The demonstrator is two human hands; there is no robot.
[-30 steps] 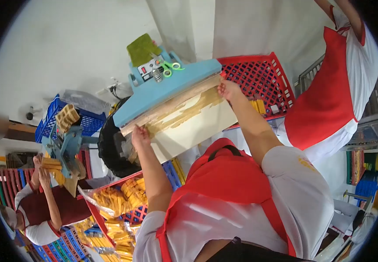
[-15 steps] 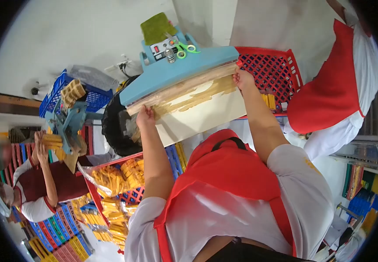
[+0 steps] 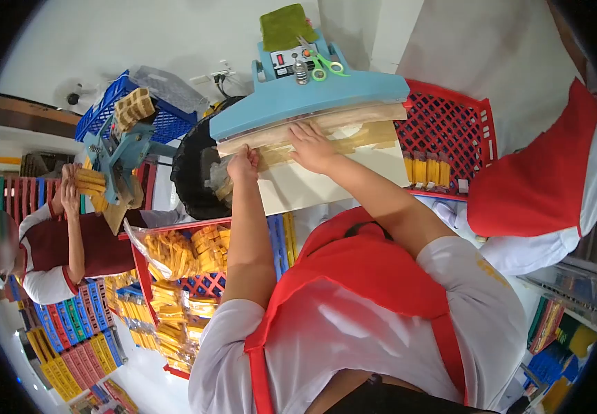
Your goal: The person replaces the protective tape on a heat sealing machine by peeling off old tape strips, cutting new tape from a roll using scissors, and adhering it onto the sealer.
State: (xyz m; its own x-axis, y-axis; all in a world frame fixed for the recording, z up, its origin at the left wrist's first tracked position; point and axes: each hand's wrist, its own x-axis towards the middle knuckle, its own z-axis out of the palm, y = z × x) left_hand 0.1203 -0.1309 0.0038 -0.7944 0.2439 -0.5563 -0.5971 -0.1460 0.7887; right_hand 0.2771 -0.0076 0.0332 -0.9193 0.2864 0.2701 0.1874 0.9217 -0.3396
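White wall, left grip pinching beige strip, right grip extended flat upon it

Right hand is off the tan strip's right end, now flat mid-strip, closer to left hand.

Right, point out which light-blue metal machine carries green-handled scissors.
The light-blue metal machine at top centre, by the person's left hand and right hand: the green-handled scissors lie on it. The machine at left carries a brown patterned cloth.
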